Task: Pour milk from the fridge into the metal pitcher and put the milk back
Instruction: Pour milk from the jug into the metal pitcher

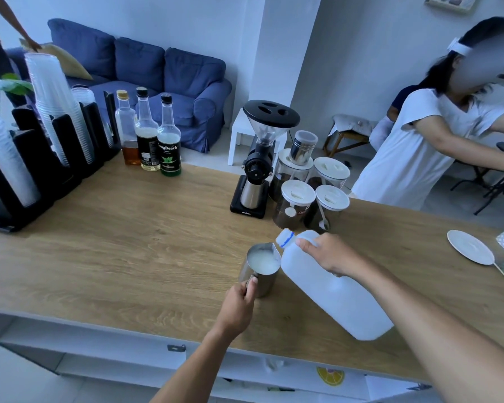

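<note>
A metal pitcher [262, 279] stands on the wooden counter [128, 257] with white milk inside it. My left hand [240, 301] grips its handle on the near side. My right hand [329, 253] holds the handle of a large white milk jug [329, 289]. The jug is tilted, its blue-ringed neck close above the pitcher's spout. I cannot tell whether milk is flowing. The fridge is out of view.
Behind the pitcher stand a coffee grinder [255, 173] and several lidded jars [312, 196]. Three syrup bottles [149, 135] and cup dispensers [41, 135] are far left. A white saucer [470, 247] lies right. A person in white [425, 135] stands beyond the counter.
</note>
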A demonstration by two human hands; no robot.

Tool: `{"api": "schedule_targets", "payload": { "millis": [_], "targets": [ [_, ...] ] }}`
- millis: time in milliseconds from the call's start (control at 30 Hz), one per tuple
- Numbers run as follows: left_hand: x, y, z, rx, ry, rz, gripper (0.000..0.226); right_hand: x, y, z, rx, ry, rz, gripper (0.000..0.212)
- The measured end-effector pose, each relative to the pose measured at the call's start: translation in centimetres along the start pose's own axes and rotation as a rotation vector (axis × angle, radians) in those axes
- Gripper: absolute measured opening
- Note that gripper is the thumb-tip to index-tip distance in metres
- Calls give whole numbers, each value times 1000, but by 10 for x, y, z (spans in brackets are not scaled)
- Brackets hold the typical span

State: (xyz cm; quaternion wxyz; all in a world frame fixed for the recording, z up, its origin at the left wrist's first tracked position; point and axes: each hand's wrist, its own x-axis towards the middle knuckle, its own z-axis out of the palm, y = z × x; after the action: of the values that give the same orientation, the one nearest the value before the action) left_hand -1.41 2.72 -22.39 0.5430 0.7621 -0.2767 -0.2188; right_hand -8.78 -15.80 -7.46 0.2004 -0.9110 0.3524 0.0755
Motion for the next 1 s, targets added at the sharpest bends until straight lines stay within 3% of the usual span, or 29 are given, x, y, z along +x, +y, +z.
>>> {"api": "schedule_targets", "payload": {
  "millis": [267, 433, 633, 833, 1000],
  "targets": [
    [2, 2, -1, 26, -18, -27, 47, -11, 5, -34, 708, 193, -3, 53],
    [1, 5, -3, 21, -67, -61, 46, -26, 15, -16, 966, 335, 74, 51],
    [-3, -4, -4, -20, 64, -88, 34, -38, 35, 25, 983, 422, 57, 53],
    [-26, 12, 6, 247, 338, 200, 29, -53, 49, 44, 924, 506, 46, 61],
    [-45, 57, 47, 319, 141, 466, 14, -75, 66, 59, 861, 498, 21, 59]
  ]
}}
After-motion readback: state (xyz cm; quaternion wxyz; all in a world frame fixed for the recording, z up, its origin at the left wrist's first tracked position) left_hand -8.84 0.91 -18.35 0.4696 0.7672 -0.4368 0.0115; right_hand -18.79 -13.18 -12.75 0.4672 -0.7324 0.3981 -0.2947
